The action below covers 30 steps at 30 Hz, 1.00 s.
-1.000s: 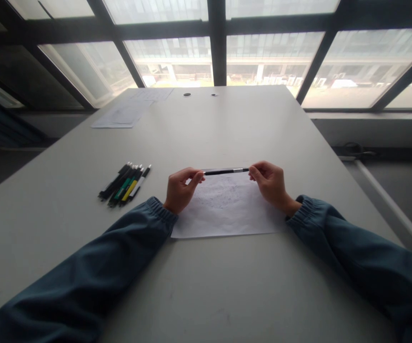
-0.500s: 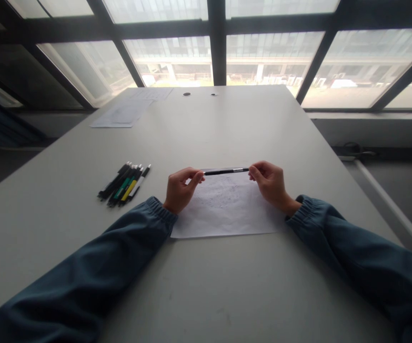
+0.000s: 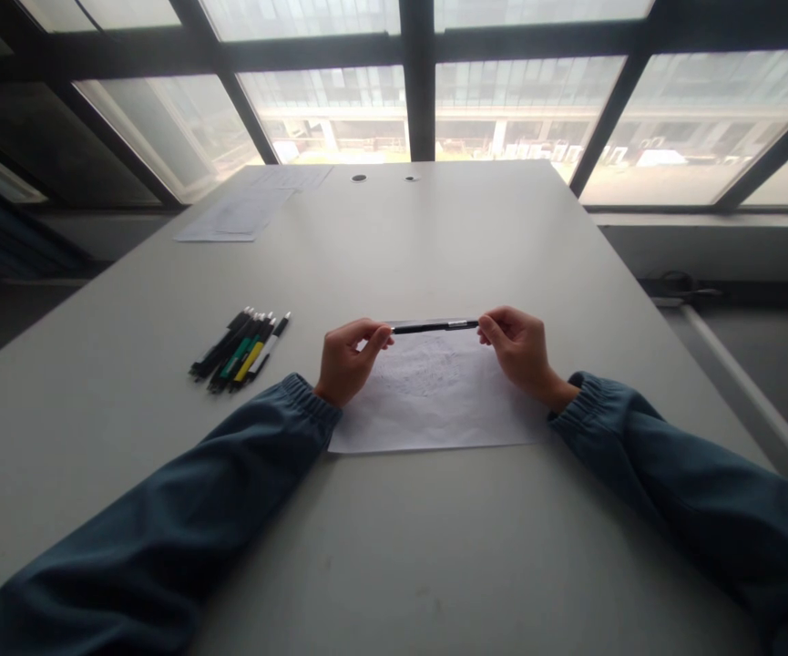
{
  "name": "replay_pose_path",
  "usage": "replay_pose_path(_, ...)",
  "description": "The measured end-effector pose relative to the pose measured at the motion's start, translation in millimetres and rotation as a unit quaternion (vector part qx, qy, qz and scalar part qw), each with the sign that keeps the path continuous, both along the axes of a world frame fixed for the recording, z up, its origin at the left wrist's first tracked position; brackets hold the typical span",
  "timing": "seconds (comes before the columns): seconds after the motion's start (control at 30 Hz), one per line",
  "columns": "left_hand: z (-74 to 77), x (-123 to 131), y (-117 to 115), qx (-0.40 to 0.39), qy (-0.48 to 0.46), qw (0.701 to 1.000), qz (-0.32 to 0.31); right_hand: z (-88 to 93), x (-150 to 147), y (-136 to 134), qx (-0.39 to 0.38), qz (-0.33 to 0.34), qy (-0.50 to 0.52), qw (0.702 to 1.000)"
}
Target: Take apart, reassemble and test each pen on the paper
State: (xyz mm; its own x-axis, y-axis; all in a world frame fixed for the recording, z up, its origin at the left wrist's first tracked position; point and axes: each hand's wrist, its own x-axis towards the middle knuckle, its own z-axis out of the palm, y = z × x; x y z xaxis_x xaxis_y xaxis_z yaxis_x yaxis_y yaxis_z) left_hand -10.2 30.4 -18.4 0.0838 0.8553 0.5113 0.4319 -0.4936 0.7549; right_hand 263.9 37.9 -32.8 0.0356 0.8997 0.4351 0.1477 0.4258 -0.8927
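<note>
A black pen (image 3: pixel 434 327) is stretched level between my two hands, above the far part of a white sheet of paper (image 3: pixel 427 424). My left hand (image 3: pixel 353 358) pinches its left end between thumb and fingers. At the other end, my right hand (image 3: pixel 517 351) is closed on the pen in the same way. Faint bluish scribbles cover the upper middle of the sheet. To the left of my left hand lies a bunch of several pens (image 3: pixel 240 351), mostly black, with green, yellow and white barrels among them.
The white table (image 3: pixel 394 547) stretches away to large windows (image 3: pixel 523 109) at the back. More paper sheets (image 3: pixel 236 214) lie at its far left. Two small round fittings, one of them a dark-centred disc (image 3: pixel 359 179), sit near the far edge.
Almost nothing differs. The view has shifted very slightly; both hands keep their hold on the pen, and the bunch of pens lies as before.
</note>
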Motion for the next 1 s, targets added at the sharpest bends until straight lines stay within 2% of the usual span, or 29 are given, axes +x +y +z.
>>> replay_pose_path(1.0,0.5,-0.4,-0.2,0.001,0.014,1.000,-0.004,2.5,-0.1,-1.2,0.000,0.000,-0.017,1.000)
